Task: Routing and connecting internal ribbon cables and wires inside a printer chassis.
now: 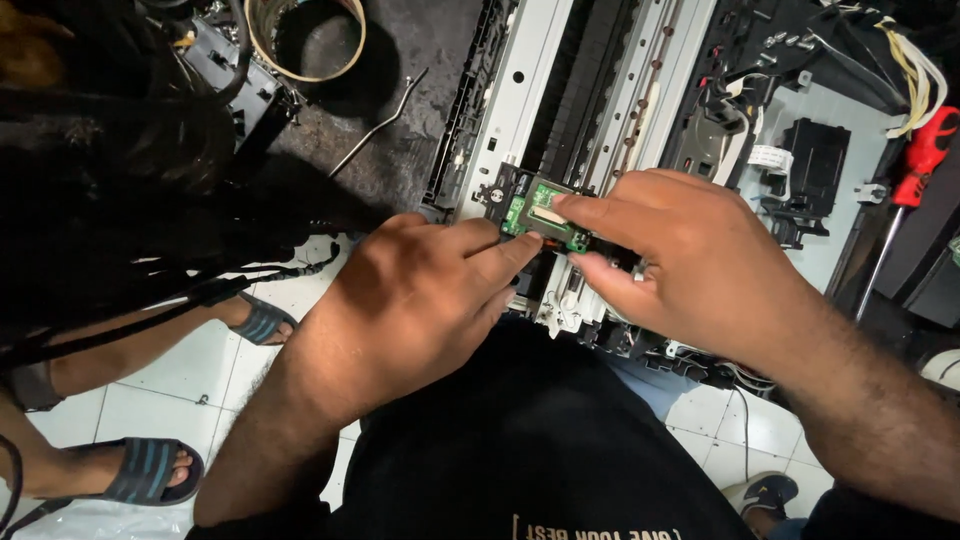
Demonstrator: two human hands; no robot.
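A small green circuit board (540, 212) sits in a black carriage on the open frame of a dismantled printer (530, 90). My right hand (690, 255) pinches the board, with the forefinger on top and the thumb under its near edge. My left hand (420, 295) lies beside it, with its forefinger tip pressing against the board's lower left edge. Both hands meet at the board.
A red-handled screwdriver (915, 165) lies at the right by white cables (915, 75). A roll of tape (305, 40) and a bent metal rod (380, 125) lie on the dark mat at upper left. Another person's sandalled feet (145, 470) rest on the white tiled floor at left.
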